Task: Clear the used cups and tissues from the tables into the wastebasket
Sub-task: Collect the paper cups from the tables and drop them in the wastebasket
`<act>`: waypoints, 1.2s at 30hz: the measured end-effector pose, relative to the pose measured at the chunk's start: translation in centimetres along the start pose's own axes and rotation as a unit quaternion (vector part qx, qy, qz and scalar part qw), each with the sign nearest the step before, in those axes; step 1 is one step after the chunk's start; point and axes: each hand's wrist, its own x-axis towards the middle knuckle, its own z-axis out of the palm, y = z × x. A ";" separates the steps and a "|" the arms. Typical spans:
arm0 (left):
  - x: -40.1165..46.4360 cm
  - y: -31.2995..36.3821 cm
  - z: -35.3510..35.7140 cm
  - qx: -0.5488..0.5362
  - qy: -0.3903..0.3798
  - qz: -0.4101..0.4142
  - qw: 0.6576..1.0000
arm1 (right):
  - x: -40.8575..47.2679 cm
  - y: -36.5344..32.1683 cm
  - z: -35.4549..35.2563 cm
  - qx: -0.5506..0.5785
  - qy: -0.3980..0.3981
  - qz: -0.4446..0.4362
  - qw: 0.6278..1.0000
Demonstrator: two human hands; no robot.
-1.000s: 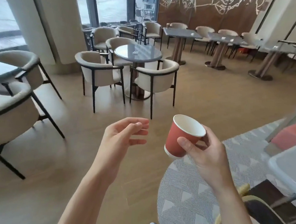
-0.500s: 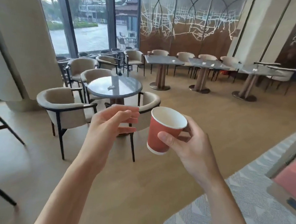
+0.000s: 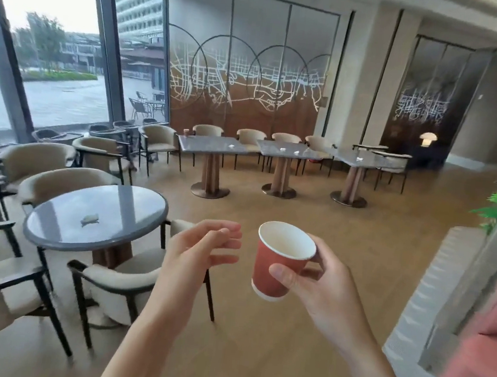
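A: Nearest us, the right hand (image 3: 319,288) grips the red paper cup (image 3: 279,262) upright in mid-air; the left hand (image 3: 200,260) holds nothing, fingers loosely curled.

B: So we're mid-collection. Next?

A: Probably the crumpled tissue (image 3: 90,219) on the round table (image 3: 52,235), just left (no wastebasket in view). Farther back, more tissues lie on the square tables (image 3: 211,149).

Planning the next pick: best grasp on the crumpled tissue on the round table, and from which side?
Likely pinch the crumpled tissue at its raised middle, straight from above. It lies low on the round table, and chairs ring the edge. The free left hand is nearer.
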 end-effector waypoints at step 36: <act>81.9 -29.2 11.7 0.009 0.109 -0.030 0.994 | 83.2 40.8 1.5 -0.019 -0.112 0.030 0.993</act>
